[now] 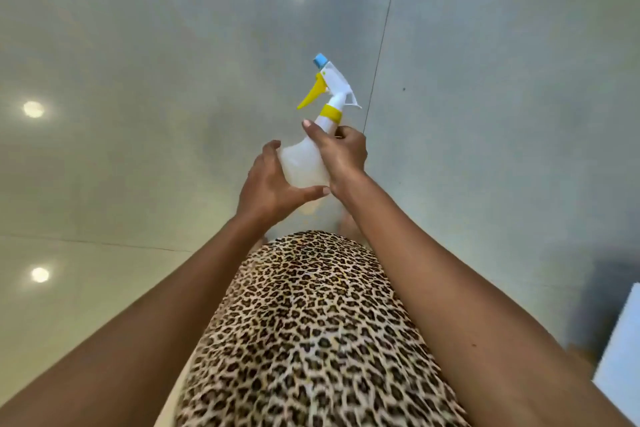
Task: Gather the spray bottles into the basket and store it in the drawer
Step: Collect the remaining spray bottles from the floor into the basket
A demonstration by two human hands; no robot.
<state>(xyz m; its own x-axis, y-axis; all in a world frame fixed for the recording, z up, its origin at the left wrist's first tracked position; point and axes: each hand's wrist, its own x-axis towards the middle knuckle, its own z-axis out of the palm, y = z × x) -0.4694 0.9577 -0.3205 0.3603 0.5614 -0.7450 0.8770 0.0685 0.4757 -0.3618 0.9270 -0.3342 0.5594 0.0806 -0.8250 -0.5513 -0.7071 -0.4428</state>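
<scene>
A translucent white spray bottle (304,159) with a yellow trigger, yellow collar and blue nozzle tip is held in the air over the floor, its head tilted away from me to the upper right. My left hand (270,184) cups the bottle's base from the left and below, thumb under it. My right hand (341,152) wraps the upper body near the neck from the right. No basket or drawer is in view.
Glossy grey floor tiles (138,80) with ceiling-light reflections fill the view. A dark grout line (381,45) runs away ahead. A white furniture edge (620,350) shows at the lower right. My leopard-print garment (311,340) fills the bottom centre.
</scene>
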